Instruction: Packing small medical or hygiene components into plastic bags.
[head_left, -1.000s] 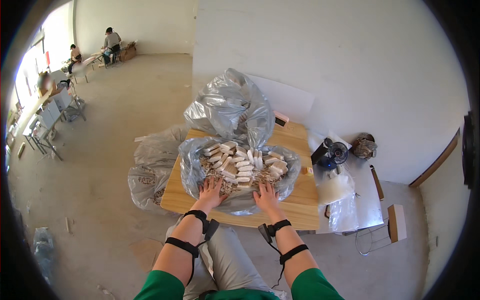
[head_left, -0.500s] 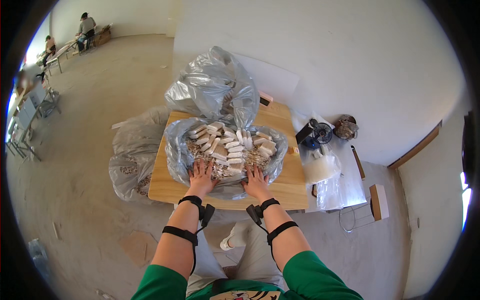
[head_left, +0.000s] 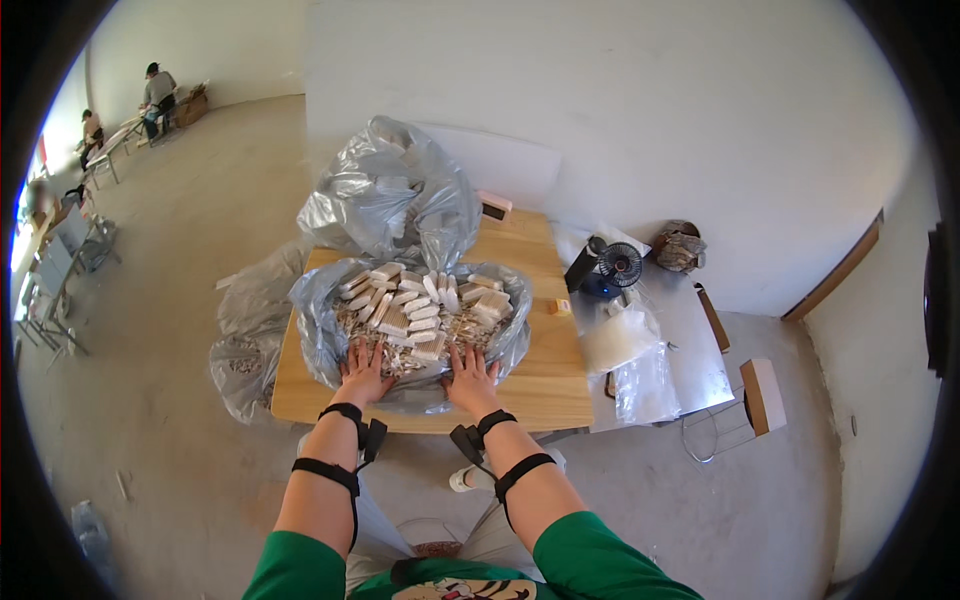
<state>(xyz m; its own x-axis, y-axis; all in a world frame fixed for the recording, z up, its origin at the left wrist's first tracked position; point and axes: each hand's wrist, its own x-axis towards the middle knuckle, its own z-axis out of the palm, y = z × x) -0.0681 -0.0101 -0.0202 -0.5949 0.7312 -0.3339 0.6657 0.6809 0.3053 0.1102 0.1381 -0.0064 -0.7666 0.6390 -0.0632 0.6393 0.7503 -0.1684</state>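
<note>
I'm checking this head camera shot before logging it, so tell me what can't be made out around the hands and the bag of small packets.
- Head view: whether the left hand and right hand have a grip on the packets; only their backs show.
- What each packet contains: too small.
- Lower layers of the open plastic bag: covered by the top packets.
- Contents of the crumpled grey bag behind: opaque folds.
- The people at far tables: tiny, near the rim.
</note>
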